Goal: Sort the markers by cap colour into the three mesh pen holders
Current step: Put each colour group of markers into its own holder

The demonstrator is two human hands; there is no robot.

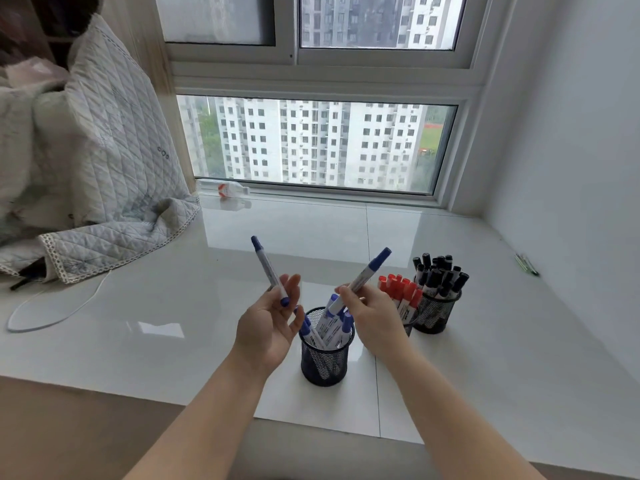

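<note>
Above the blue-marker mesh holder [325, 358], the left hand [268, 322] pinches one blue-capped marker [268, 270] at its fingertips; the right hand [372, 315] grips another blue-capped marker [363, 277] between curled fingers.

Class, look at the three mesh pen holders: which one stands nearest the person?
The holder of blue-capped markers. It stands just below both hands, while the red-capped holder and black-capped holder sit farther back to the right.

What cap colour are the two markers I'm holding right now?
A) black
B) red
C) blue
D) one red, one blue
C: the marker in the left hand and the marker in the right hand both show blue caps, matching the blue-capped markers in the nearest holder.
</note>
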